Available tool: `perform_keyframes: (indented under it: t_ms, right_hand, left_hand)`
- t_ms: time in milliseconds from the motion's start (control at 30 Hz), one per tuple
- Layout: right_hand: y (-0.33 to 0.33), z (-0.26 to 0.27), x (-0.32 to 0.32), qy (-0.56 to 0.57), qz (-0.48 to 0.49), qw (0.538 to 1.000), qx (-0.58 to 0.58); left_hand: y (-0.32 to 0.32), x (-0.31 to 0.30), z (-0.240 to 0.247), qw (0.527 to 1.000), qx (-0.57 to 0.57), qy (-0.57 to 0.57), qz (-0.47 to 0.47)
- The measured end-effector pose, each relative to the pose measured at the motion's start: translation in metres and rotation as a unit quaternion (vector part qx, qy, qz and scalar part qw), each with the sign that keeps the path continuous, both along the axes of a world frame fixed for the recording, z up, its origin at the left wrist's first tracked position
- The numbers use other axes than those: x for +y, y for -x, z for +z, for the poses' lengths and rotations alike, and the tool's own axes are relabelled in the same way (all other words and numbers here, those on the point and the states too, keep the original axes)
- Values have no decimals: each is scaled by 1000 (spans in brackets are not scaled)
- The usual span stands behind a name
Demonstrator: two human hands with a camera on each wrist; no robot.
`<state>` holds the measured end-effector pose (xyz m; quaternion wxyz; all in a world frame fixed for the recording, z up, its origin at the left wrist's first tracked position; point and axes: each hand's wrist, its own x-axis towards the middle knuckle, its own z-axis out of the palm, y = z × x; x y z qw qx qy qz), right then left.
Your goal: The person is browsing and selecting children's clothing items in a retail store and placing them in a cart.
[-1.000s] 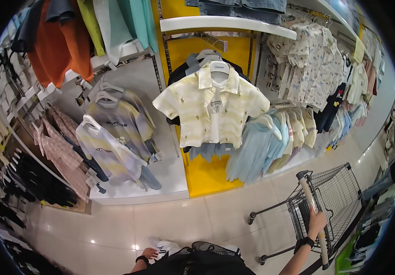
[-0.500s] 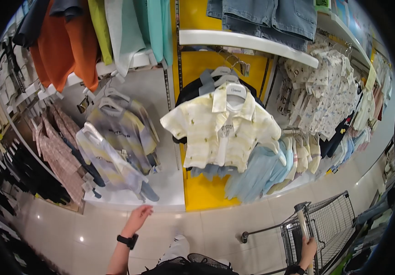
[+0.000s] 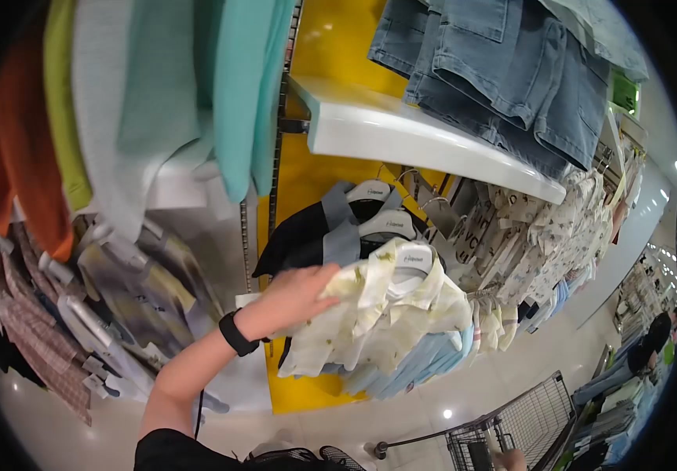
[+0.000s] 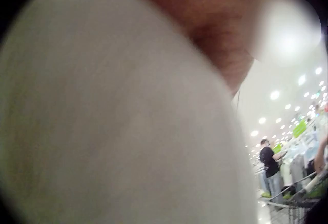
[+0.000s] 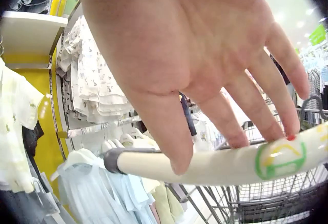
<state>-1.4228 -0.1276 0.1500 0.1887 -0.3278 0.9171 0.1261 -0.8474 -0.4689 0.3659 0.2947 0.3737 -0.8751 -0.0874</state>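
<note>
A short-sleeved pale yellow and white shirt [image 3: 377, 322] with small green figures hangs on a white hanger [image 3: 414, 257] over a white top. My left hand [image 3: 295, 298] lies at the shirt's shoulder with its fingers extended over the cloth. Pale blurred fabric [image 4: 123, 111] fills most of the left wrist view. Down at the right, my right hand [image 5: 205, 54] rests loosely on the cream handle [image 5: 225, 168] of a shopping cart [image 3: 531, 420]. Its fingers look nearly straight, with thumb and fingertips against the handle.
Dark shirts with grey collars [image 3: 307, 235] hang behind the yellow one. Above juts a white shelf [image 3: 432, 141] with denim shorts [image 3: 503, 71]. Patterned shirts [image 3: 558, 228] hang at the right, turquoise garments [image 3: 248, 94] at upper left. A person in black [image 3: 654, 341] stands farther off.
My left hand has risen from low beside my body to the yellow shirt's shoulder. The rack appears closer and larger. My right hand stays by the cart handle, now near the bottom edge.
</note>
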Motion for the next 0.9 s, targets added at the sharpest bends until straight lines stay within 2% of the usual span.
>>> perform_keyframes:
  t_ms: [33,67,133,167,267,333,400,467,533,600,633,700,733,800,867,900]
  right_hand:
    - [20,-12,-5,-58,37,998,-6]
    - [-28,17,0,209,-14,973,-91]
    - [-93,102,-80,176,-44,983,-12]
    - [-87,112,-95,221,21,974,35]
    - [-83,125,-146,289,129,943,101]
    - [-121,189,-223,461,263,839,121]
    - [-143,227,-279,500,351,792,9]
    - [-160,247,-311,492,401,772,-28]
    - [-211,289,-365,438,477,750,-135]
    - [-224,291,-405,400,610,666,-158]
    - [-230,291,-416,385,631,651,-172]
    - [-253,282,-431,372,653,632,-188]
    - [-268,270,-441,367,646,616,-264]
    - [-272,241,-464,358,636,593,-340]
    - [-271,211,-484,467,639,559,-249]
    - [-267,213,-481,467,639,559,-249]
  left_hand:
    - [3,-8,-9,998,46,18,-43]
    - [4,6,-10,999,29,17,-23]
    - [11,0,-12,1000,11,-4,-6]
    - [13,9,-13,1000,15,-5,-1]
    - [13,30,-13,999,-16,37,-15]
    - [20,29,-14,999,-22,39,1]
    - [22,38,-12,997,-38,61,17]
    - [24,44,-11,997,-37,67,7]
    - [30,44,-14,997,-32,63,-14]
    - [31,45,-13,998,-24,52,-16]
    - [32,45,-14,999,-18,40,-23]
    - [32,44,-15,999,-20,36,-18]
    - [33,46,-10,999,-40,19,-9]
    - [32,49,3,998,-60,0,3]
    - [24,41,20,997,-74,2,-21]
    - [20,31,26,997,-74,1,-21]
